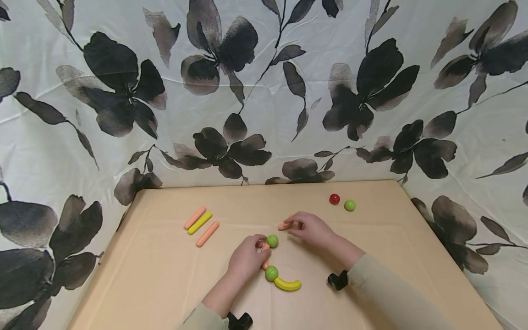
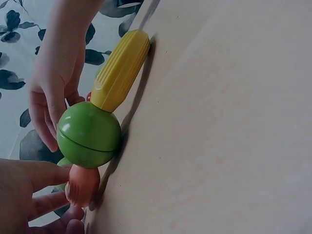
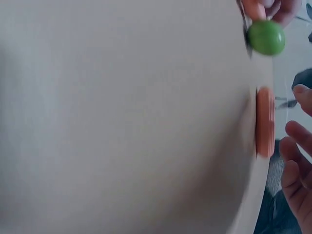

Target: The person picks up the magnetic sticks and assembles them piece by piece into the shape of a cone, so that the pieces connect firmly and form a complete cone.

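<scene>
Table (image 1: 165,284): tan top, bearing coloured balls and sticks. Row in hand, lower centre of the head view: curved yellow stick (image 1: 287,285), lower green ball (image 1: 271,273), held pink stick (image 1: 266,260), upper green ball (image 1: 272,241); the yellow stick, lower ball and held stick meet end to end, and the upper ball sits at the held stick's far end. Judged done: these four pieces set in one curving line. Judged left: another pink stick (image 3: 265,122), lying apart from the row under the right hand's fingers, and perhaps the outlying pieces. Outlying, left of centre: two pink sticks (image 1: 208,234) with a yellow stick (image 1: 200,223) between them. Outlying, right of centre near the far edge: one red ball (image 1: 334,199), one green ball (image 1: 349,205) just beside it. Left hand (image 1: 245,256): thumb and fingers closed about the held pink stick in a pinch, beside both balls of the row. Right hand (image 1: 311,229): fingers loosely bent and apart, gripping nothing; the right wrist view shows a gap between fingertips and the stick nearby.
</scene>
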Motion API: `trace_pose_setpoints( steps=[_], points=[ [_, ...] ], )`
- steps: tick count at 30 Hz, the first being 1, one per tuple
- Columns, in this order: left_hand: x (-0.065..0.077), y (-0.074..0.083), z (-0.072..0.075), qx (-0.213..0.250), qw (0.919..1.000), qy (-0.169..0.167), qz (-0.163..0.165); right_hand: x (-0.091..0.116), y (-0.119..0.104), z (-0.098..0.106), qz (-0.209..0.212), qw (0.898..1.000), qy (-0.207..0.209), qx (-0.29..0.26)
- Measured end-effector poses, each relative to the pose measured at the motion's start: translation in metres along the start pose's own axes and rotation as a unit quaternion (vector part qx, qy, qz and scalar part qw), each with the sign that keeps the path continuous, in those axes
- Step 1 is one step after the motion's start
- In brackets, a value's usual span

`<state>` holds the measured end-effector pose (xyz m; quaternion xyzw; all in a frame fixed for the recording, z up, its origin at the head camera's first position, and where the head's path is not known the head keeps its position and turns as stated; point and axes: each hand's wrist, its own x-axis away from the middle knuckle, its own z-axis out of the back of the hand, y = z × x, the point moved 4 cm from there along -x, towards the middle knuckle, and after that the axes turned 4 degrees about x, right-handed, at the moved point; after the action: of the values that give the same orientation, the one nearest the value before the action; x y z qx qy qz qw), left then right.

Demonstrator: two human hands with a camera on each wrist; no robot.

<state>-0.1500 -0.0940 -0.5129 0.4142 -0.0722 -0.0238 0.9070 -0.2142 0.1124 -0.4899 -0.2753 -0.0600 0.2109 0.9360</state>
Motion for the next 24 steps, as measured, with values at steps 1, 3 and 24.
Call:
trace_pose_setpoints(
  steps=[1, 3, 24],
  points=[
    [-0.001, 0.000, -0.001, 0.004, 1.0000, 0.001, -0.001, -0.001, 0.003, 0.001, 0.004, 1.000, 0.002, 0.009],
    [-0.004, 0.000, -0.001, 0.010, 0.9999, 0.002, -0.001, -0.003, 0.008, 0.003, 0.012, 1.000, 0.002, 0.028],
    [-0.012, -0.003, -0.004, 0.019, 0.9998, 0.002, -0.001, -0.025, 0.010, -0.002, 0.152, 0.976, -0.026, 0.153]
  ],
)
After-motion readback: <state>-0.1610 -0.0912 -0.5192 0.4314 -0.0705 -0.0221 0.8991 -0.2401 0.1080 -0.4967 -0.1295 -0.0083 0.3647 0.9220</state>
